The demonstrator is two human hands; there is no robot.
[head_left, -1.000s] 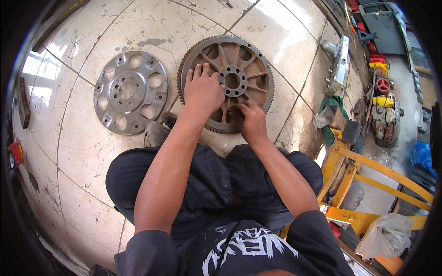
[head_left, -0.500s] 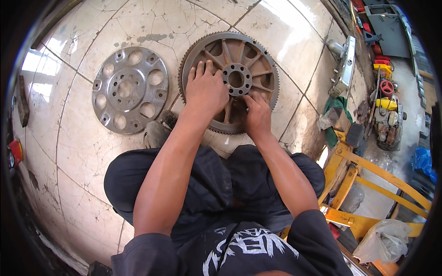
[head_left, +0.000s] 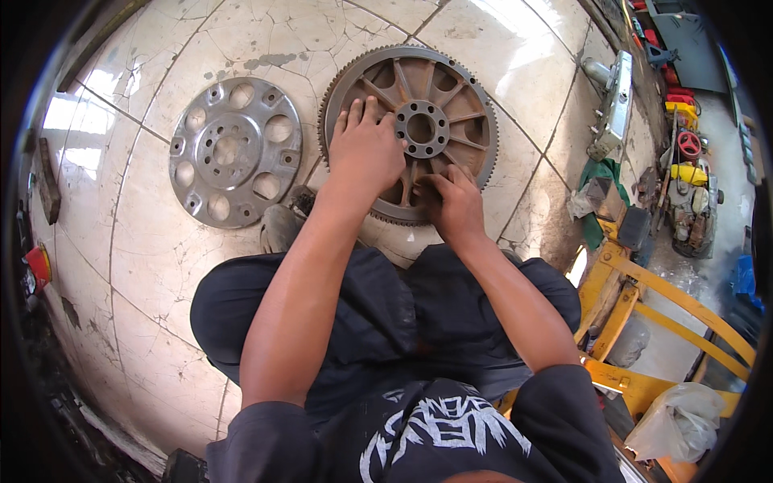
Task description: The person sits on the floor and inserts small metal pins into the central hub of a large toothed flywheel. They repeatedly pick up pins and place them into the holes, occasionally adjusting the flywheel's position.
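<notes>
On the toothed wheel [head_left: 467, 117] right of the silver disc [head_left: 254, 153], I have the left hand [head_left: 366, 153] spread, while the curled right hand [head_left: 459, 205], its grip indiscernible to me, has eased back from the hub [head_left: 434, 140], so work seems unfinished.

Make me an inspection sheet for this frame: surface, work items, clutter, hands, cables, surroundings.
Surface: pale tiled floor, cracked, with dark patches.
Work items: toothed spoked wheel in front of the person; holed silver disc to its left, lying apart.
Clutter: yellow frame and translucent plastic bag at right.
Hands: left hand spread on the wheel; right hand at its near side, fingers bent, contents hidden.
Cables: nothing seen.
Surroundings: grimy machinery farther right; red object at far left.
</notes>
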